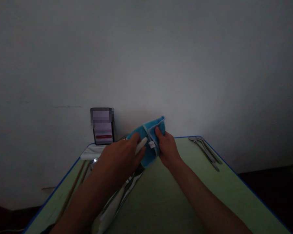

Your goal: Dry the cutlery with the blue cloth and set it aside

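My left hand [123,156] is closed around a white, round-ended handle [141,145]; whatever it belongs to is hidden by the hand and cloth. A folded light-blue cloth [148,160] with a small white tag is gripped in my right hand [169,146], thumb on top. The cloth touches the white handle and is held above the far part of the table. Below my left forearm lie several metal utensils [134,182], one with a white handle [111,209], partly covered by the arm.
The green table [161,204] has a blue edge and meets a plain wall. A phone [103,130] stands upright at the back left, by a white cloth or paper [91,152]. Metal cutlery [206,151] lies at the right. Long thin brown sticks [72,188] lie left.
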The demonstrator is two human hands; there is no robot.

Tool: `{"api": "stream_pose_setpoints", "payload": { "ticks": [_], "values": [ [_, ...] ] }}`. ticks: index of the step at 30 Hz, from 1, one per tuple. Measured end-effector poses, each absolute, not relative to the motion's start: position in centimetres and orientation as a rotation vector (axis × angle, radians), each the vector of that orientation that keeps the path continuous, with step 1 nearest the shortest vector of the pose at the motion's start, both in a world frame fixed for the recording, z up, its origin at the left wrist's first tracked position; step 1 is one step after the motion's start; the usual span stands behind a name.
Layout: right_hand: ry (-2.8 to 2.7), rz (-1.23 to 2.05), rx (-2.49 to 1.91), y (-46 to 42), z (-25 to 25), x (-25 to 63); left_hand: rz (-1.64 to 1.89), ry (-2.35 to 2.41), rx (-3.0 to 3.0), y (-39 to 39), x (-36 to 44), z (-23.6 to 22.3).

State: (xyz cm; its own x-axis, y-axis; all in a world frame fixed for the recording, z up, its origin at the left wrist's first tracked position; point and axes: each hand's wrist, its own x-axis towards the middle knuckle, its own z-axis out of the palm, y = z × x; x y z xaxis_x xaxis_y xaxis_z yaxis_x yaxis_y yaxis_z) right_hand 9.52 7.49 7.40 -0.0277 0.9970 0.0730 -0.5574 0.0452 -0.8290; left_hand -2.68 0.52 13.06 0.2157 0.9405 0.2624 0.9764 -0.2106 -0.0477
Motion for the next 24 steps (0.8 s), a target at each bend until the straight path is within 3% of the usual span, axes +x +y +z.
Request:
{"api": "stream_pose_setpoints", "payload": {
  "ticks": [4, 11, 16, 24],
  "values": [
    [-0.817, 1.356, -0.733, 7.9, 7.9, 10.6, -0.39, -1.895, -2.35, -0.1, -2.6, 13.8],
    [-0.577, 1.522, -0.656, 9.3, 9.0, 13.0, -0.659, -2.056, -2.412, -0.4, -2.9, 14.5],
    [-0.735, 1.612, -0.613, 8.7, 9.0, 12.3, -0.886, -2.125, -2.358, 0.0, -3.0, 14.3],
    [-0.805, 1.678, -0.487, 7.1, 9.2, 10.1, -0.631, -2.067, -2.482, 0.2, -3.3, 13.4]
  ]
}}
